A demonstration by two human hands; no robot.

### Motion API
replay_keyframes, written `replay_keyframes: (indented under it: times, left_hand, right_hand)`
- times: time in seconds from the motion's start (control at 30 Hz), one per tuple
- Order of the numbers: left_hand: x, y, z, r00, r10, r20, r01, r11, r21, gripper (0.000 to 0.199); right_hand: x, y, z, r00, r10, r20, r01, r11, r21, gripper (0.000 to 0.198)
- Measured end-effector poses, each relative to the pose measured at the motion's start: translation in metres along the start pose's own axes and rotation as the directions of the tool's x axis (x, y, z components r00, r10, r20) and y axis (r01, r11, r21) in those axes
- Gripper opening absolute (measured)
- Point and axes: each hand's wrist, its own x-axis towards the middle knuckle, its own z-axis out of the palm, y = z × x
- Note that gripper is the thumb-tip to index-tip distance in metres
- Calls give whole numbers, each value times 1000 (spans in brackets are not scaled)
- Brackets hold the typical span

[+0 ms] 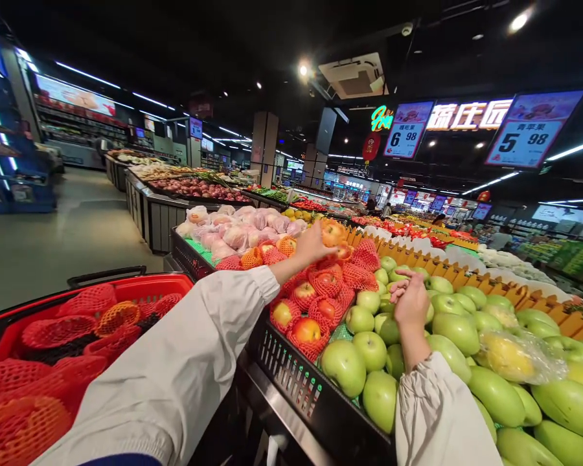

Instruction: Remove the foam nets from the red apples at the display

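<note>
My left hand (311, 246) reaches over the red apples at the back of the display, thumb spread away from the fingers. Right beside it is an apple in an orange foam net (334, 232); whether the fingers touch it I cannot tell. More red apples in red foam nets (305, 295) lie below my left wrist. Over the green apples (369, 349) hovers my right hand (412, 303), its fingers loosely bent and apart, with nothing visible in them. Both hands come out of light long sleeves.
At the lower left, a red basket (184, 279) holds loose foam nets (119, 317). A black crate (291, 378) edges the apples. Pink-wrapped fruit (243, 226) lies behind, and a yellow fruit in clear film (510, 356) sits at right. Price signs (534, 129) hang above.
</note>
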Motion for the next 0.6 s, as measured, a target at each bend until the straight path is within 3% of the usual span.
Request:
replay_keyframes:
  times: [0.07, 0.13, 0.23, 0.37, 0.6]
  left_hand:
    - [22, -22, 7, 982, -187, 4, 187, 981, 52, 86]
    - [36, -39, 19, 965, -261, 32, 254, 957, 138, 86]
    - [47, -54, 40, 977, -195, 90, 168, 954, 246, 86]
    - [51, -61, 62, 988, -76, 137, 52, 983, 177, 85]
    - [59, -70, 67, 959, -111, 260, 83, 990, 118, 51]
  right_hand:
    - [2, 3, 2, 998, -15, 67, 20, 997, -69, 83]
    - [3, 5, 3, 991, -40, 130, 57, 990, -132, 83]
    - [6, 7, 2, 982, -81, 168, 114, 974, -195, 80]
    - [8, 8, -1, 985, -71, 160, 103, 974, -200, 77]
    - [6, 6, 0, 991, -39, 127, 70, 965, -253, 73]
